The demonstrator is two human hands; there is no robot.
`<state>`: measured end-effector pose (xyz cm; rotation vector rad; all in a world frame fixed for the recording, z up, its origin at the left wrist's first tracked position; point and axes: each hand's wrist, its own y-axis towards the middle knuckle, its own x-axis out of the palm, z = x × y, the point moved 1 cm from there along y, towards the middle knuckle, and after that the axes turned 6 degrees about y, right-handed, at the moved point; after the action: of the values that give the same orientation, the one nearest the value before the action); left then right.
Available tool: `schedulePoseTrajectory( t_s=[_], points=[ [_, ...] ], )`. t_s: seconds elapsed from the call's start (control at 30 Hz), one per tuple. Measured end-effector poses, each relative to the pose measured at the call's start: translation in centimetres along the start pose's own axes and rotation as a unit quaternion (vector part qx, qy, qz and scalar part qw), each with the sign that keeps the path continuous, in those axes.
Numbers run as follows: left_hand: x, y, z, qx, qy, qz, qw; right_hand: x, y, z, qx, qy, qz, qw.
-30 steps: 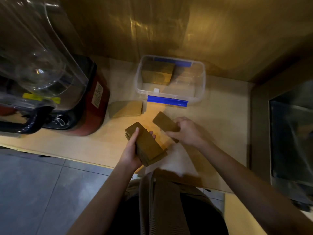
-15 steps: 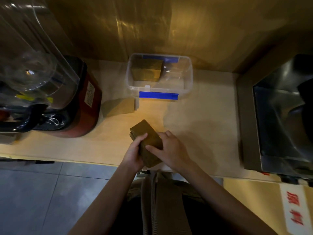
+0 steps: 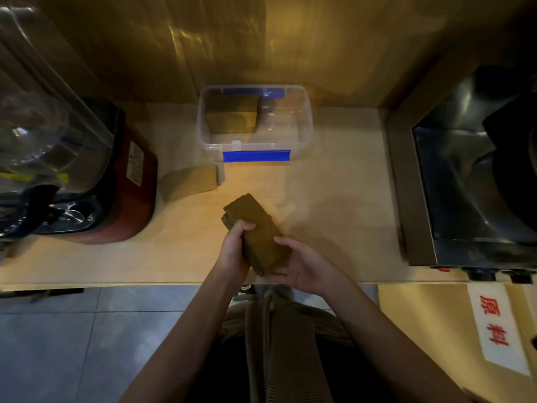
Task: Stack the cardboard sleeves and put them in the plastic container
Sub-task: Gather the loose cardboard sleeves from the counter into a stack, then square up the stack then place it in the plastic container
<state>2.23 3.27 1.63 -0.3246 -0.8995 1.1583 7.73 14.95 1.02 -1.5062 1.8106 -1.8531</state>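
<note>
A stack of brown cardboard sleeves [image 3: 253, 225] is held over the near part of the wooden counter, between both hands. My left hand [image 3: 234, 250] grips its left side and my right hand [image 3: 300, 264] cups its near right end. The clear plastic container [image 3: 302, 132] with blue clips stands at the back of the counter, lid off, and another stack of sleeves [image 3: 231, 119] fills its left half. One more bundle of sleeves [image 3: 190, 183] lies on the counter left of the container's front corner.
A red blender base with a clear jug [image 3: 87, 158] takes up the left of the counter. A dark metal appliance [image 3: 470, 181] stands at the right. A wooden wall rises behind the container. A white label with red characters [image 3: 494, 324] is at the lower right.
My right hand laid its single sleeve on the stack in my left hand, then slid to the stack's near right end. The view shifted, so the container sits more central.
</note>
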Motion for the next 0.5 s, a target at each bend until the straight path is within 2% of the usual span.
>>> schedulePoseTrajectory(
  t_s=[0.07, 0.17, 0.33, 0.37, 0.4, 0.47, 0.5],
  points=[
    [0.1, 0.1, 0.0, 0.002, 0.021, -0.017, 1.000, -0.4, -0.1, -0.3, 0.008, 0.008, -0.027, 1.000],
    [-0.8, 0.6, 0.1, 0.012, 0.043, -0.048, 0.998, -1.0, -0.2, -1.2, -0.022, -0.042, -0.043, 0.998],
    [-2.6, 1.6, 0.8, 0.076, 0.133, 0.002, 0.988, -1.5, -0.1, -3.5, -0.113, -0.213, -0.003, 0.970],
    [-2.8, 1.8, 0.8, 0.094, 0.167, 0.012, 0.981, -1.7, 0.0, -3.9, -0.146, -0.276, 0.018, 0.950],
    [-3.2, 2.1, 0.8, 0.114, 0.221, 0.022, 0.968, -1.8, 0.1, -4.4, -0.188, -0.356, 0.044, 0.914],
    [-3.8, 2.8, 0.3, 0.149, 0.361, 0.040, 0.920, -2.0, 0.6, -4.9, -0.263, -0.489, 0.082, 0.828],
    [-3.9, 3.1, 0.0, 0.162, 0.414, 0.048, 0.894, -2.1, 1.0, -4.9, -0.285, -0.524, 0.098, 0.797]
  ],
)
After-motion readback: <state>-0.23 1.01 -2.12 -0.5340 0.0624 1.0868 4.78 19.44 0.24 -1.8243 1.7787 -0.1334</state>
